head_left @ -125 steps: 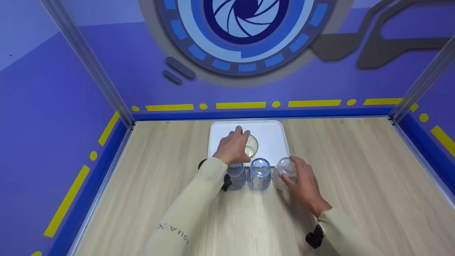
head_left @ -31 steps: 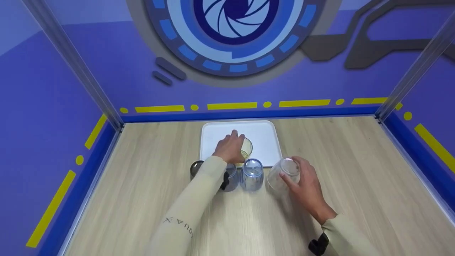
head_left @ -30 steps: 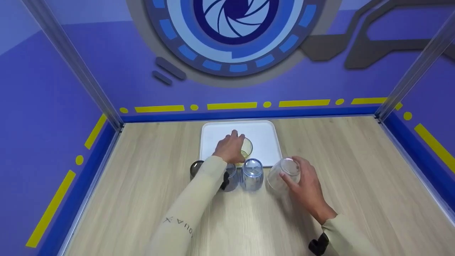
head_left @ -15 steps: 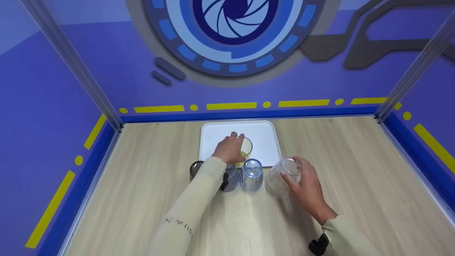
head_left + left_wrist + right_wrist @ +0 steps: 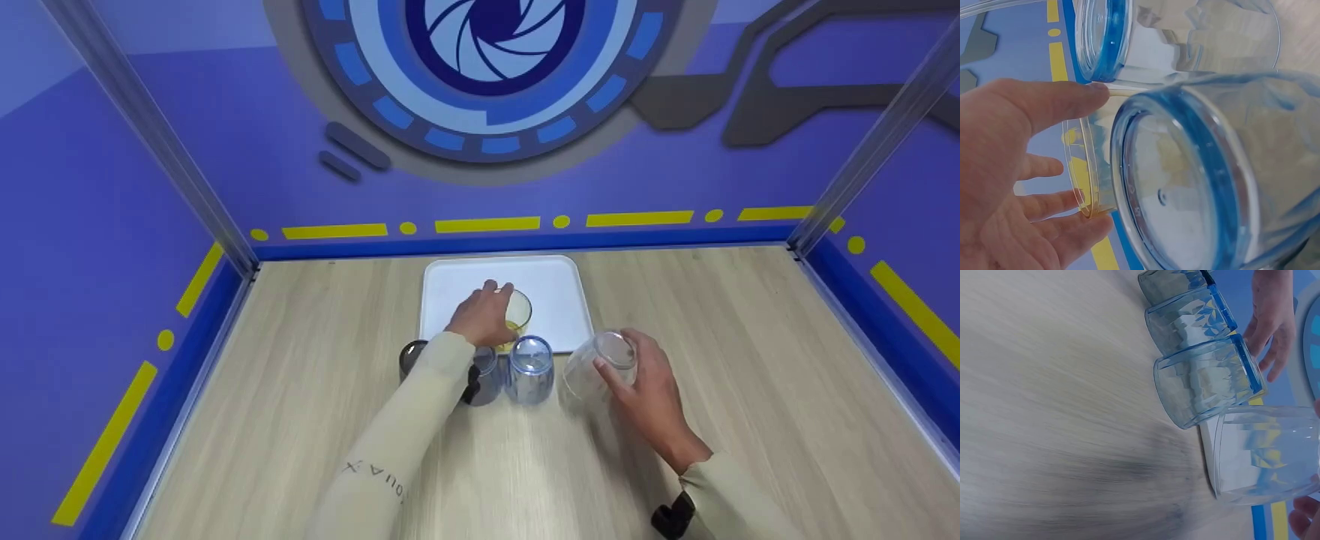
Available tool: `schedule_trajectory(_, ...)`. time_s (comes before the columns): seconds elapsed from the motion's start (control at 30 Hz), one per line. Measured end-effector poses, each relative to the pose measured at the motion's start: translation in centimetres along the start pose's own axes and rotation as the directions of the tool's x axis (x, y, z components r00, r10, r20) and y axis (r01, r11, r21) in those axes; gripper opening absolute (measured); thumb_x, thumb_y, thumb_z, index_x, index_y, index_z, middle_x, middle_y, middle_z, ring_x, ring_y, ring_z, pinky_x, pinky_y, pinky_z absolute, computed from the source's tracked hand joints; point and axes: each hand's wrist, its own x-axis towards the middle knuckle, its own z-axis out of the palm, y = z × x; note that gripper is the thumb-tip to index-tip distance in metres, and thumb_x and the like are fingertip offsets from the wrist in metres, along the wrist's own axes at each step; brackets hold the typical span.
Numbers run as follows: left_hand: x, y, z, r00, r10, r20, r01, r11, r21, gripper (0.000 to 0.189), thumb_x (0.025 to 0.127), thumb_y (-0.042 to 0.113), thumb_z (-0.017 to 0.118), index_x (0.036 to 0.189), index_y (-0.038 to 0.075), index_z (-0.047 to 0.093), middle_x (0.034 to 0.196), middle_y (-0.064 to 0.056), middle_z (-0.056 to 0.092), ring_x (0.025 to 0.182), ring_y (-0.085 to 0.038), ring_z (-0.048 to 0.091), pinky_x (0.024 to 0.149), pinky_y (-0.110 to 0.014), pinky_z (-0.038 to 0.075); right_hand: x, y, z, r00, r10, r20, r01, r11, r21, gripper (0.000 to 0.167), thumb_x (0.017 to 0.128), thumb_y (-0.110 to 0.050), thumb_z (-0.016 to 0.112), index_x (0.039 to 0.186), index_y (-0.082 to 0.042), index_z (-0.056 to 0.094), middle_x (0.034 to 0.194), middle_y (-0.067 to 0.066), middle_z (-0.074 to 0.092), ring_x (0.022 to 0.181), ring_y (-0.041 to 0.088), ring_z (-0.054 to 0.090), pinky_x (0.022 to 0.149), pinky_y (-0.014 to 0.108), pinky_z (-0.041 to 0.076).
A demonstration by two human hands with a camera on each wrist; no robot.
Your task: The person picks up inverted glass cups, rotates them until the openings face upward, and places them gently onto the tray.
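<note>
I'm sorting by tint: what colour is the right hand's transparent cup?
The transparent cup is colourless, clearest in the head view.

Pale wood-grain table (image 5: 750,337) is carrying a white tray (image 5: 564,300) at 12 o'clock; dark cup (image 5: 410,356), grey-blue cup (image 5: 487,384), blue cup (image 5: 530,375) are standing inverted, tray's 8 to 6 o'clock.

In the head view, the left hand (image 5: 481,316) covers the left side of the yellowish glass (image 5: 520,307), and the left sleeve (image 5: 397,420) hides most of the dark glass (image 5: 410,354) and part of the grey-blue glass (image 5: 488,381). The near edge of the desk (image 5: 322,322) is cut off. In the right wrist view, the right border cuts the right hand (image 5: 1305,518) and the clear glass (image 5: 1266,453).
</note>
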Motion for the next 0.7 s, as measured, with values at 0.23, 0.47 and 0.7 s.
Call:
schedule_trajectory(0.23,-0.03,0.00,-0.11,0.999,-0.020,0.032,0.020,1.000,-0.013,0.084,0.078,0.025,0.075,0.150,0.012,0.034,0.148,-0.016,0.038,0.126,-0.030,0.051,0.104,-0.042,0.045,0.01,-0.24,-0.12,1.000,0.010,0.007,-0.010,1.000,0.001,0.059,0.092,-0.035,0.065,0.137,-0.005,0.042,0.131,0.014,0.051,0.119,0.029,0.047,0.102,0.052,0.038)
schedule_trajectory(0.47,-0.35,-0.18,-0.37,1.000,-0.003,0.024,0.003,1.000,-0.003,0.084,0.076,0.021,0.074,0.149,0.011,0.035,0.148,-0.018,0.037,0.126,-0.033,0.050,0.103,-0.042,0.046,0.12,-0.37,-0.21,1.000,0.007,-0.017,-0.007,1.000,0.010,0.059,0.091,-0.036,0.066,0.135,-0.004,0.043,0.128,0.015,0.052,0.117,0.029,0.049,0.099,0.051,0.040)
schedule_trajectory(0.7,-0.70,-0.37,-0.60,1.000,0.000,0.019,0.000,1.000,0.005,0.080,0.075,0.020,0.072,0.147,0.011,0.039,0.149,-0.017,0.036,0.127,-0.034,0.049,0.101,-0.044,0.047,0.27,-0.42,-0.22,0.999,-0.002,-0.054,0.004,1.000,0.027,0.058,0.090,-0.030,0.068,0.135,-0.002,0.044,0.127,0.016,0.053,0.113,0.029,0.050,0.094,0.047,0.041)
